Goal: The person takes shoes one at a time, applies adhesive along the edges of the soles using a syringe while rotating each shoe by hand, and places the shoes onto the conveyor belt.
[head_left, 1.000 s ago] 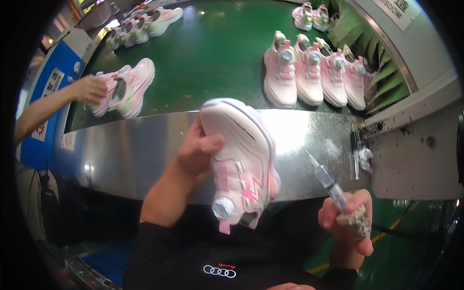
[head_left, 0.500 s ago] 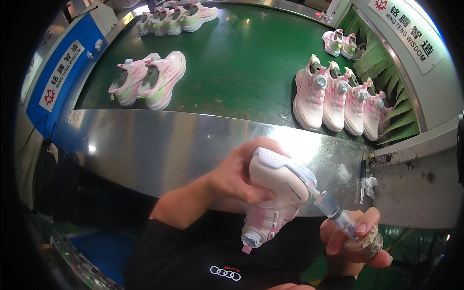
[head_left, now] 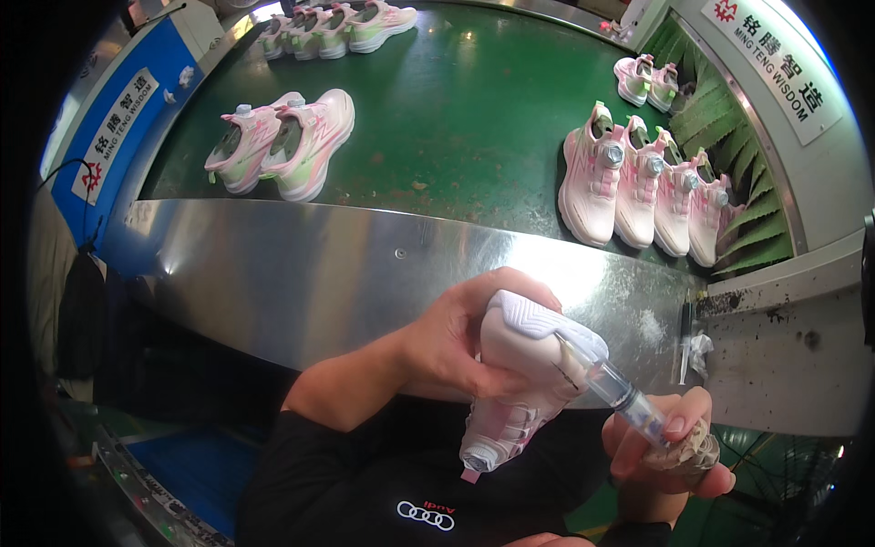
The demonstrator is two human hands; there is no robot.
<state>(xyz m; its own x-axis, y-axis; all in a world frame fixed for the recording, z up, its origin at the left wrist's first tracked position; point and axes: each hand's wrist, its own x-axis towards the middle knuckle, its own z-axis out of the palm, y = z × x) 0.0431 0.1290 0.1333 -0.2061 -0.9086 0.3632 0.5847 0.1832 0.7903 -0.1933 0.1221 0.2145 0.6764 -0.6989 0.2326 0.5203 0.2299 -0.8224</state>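
My left hand [head_left: 456, 342] is wrapped round a pale pink and white sneaker [head_left: 529, 360]. The shoe is tipped over, its white sole up and away from me, with the laces and a round silvery dial toward my body. In my right hand [head_left: 652, 465] is a clear plastic syringe [head_left: 620, 394], slanting up to the left. Its narrow tip meets the edge between sole and upper; whether anything flows from it I cannot see. A crumpled beige wad [head_left: 691, 449] sits at the syringe's rear end, among my right fingers.
Beyond a metal ledge [head_left: 319, 242] lies a green conveyor belt [head_left: 456, 118]. It carries a pair of matching shoes [head_left: 305, 146] at left, several in a row [head_left: 592, 187] at right, and more farther back. A second, dark syringe [head_left: 685, 342] and crumpled white paper [head_left: 700, 354] lie at the ledge's right end.
The sneaker has shifted slightly right and down in my left hand. The syringe tip has slid up and left along the sole's edge. Something beige and dark has come in at the left rim.
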